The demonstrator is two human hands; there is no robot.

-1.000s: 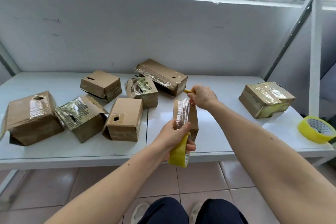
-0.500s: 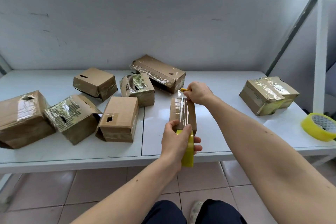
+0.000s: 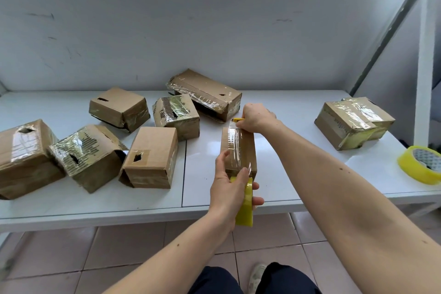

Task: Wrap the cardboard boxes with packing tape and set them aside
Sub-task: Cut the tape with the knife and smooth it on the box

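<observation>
Lowered since a second ago, the left hand [image 3: 228, 188] has brought the yellow tape roll [image 3: 245, 205] down from above the narrow box [image 3: 238, 150] to the box's near end at the table's front edge, and the clear tape strip [image 3: 235, 143] now lies flat along the box top instead of hanging in the air. Its fingers curl round the roll, the thumb pressing the strip at the box's near edge. At 12 o'clock from that hand, the right hand [image 3: 256, 118] is closed in a fist at the box's far end, gripping a small yellow cutter [image 3: 237, 120] whose tip pokes out at 9 o'clock.

Around the narrow box, on the white table [image 3: 202, 200]: a plain box [image 3: 150, 157] at 9 o'clock, just beside it; further the same way, a foil-taped box [image 3: 86, 155] and a large box [image 3: 23, 157] at the table's left end. At 11 o'clock sit a striped taped box [image 3: 176, 117] and a brown box [image 3: 119, 107]; at 12 o'clock, a long taped box [image 3: 205, 93]. Well apart at 2 o'clock rests a wrapped box [image 3: 353, 122], and at 3 o'clock a spare tape roll [image 3: 420, 164] lies near the table's right edge.
</observation>
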